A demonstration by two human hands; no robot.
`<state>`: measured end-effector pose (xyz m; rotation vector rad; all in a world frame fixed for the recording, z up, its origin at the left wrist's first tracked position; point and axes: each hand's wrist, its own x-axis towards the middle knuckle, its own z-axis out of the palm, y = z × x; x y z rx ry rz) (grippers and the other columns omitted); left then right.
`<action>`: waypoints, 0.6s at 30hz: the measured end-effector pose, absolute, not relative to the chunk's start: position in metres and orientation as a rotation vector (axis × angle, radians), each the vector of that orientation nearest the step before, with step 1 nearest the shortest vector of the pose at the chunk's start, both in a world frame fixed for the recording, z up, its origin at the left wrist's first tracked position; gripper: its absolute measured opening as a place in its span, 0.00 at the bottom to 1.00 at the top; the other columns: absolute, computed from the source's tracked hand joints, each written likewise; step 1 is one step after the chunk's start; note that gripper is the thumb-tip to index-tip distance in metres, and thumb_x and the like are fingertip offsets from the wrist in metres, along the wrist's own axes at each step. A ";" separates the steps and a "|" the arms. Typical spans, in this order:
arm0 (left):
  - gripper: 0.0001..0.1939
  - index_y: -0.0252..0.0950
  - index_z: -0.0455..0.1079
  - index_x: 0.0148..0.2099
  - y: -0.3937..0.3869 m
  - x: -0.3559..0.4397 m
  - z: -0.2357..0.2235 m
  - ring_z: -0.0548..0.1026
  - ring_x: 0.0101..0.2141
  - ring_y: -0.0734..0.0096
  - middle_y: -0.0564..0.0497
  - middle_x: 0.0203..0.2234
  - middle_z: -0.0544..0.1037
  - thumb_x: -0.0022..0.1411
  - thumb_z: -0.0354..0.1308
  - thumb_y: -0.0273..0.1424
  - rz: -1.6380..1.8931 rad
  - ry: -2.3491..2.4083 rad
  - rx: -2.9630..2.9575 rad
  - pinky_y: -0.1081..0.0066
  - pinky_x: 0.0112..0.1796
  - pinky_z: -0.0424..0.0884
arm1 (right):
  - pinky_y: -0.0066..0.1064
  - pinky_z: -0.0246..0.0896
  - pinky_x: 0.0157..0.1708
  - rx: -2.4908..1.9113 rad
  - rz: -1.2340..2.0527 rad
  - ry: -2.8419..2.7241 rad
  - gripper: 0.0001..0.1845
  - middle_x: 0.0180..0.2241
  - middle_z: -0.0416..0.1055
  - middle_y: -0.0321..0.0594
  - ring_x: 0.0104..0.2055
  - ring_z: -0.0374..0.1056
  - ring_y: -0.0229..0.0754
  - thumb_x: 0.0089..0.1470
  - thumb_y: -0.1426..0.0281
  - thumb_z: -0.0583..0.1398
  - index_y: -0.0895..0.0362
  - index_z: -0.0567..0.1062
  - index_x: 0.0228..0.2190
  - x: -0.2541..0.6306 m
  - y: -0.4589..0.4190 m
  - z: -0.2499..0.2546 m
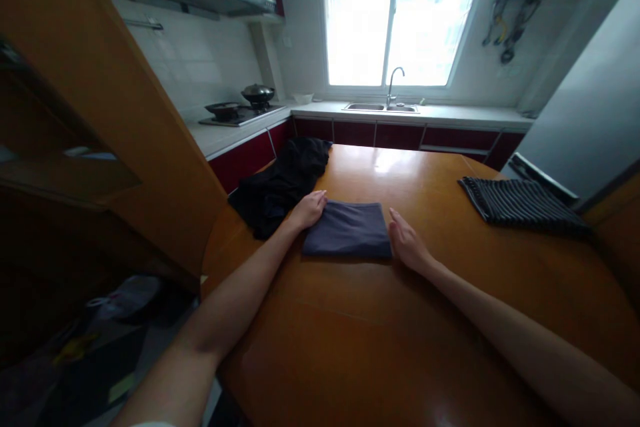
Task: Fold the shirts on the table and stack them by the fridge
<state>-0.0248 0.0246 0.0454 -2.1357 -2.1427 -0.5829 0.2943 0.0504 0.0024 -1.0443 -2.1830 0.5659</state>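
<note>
A folded blue-grey piece of cloth, roughly rectangular, lies flat on the wooden table. My left hand rests against its upper left side with the fingers stretched forward and close together. On the opposite side, my right hand stands edge-down along the cloth's right border, fingers straight and the palm turned inward. Neither hand grips the cloth. Just beyond my left forearm is a crumpled black garment, spread loosely near the table's left edge.
A black-and-grey striped folded cloth sits at the table's right. Behind the table run a counter with a sink and a stove bearing pans. A wooden cabinet stands close on the left, a fridge on the right.
</note>
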 end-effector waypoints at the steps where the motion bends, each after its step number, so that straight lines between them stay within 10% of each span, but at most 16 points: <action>1: 0.27 0.29 0.65 0.65 0.019 -0.018 0.050 0.64 0.64 0.60 0.39 0.62 0.69 0.74 0.38 0.37 -0.592 -2.120 -2.119 0.61 0.64 0.56 | 0.47 0.47 0.68 -1.076 0.595 -2.074 0.37 0.67 0.57 0.55 0.70 0.52 0.48 0.69 0.53 0.38 0.65 0.60 0.66 0.295 0.054 0.004; 18: 0.33 0.35 0.52 0.72 0.000 0.034 0.032 0.46 0.70 0.54 0.41 0.71 0.51 0.75 0.38 0.48 -0.248 -2.015 -2.383 0.44 0.66 0.40 | 0.48 0.47 0.68 -0.824 0.349 -2.521 0.27 0.66 0.59 0.54 0.71 0.49 0.51 0.67 0.64 0.49 0.65 0.68 0.61 0.271 0.027 0.012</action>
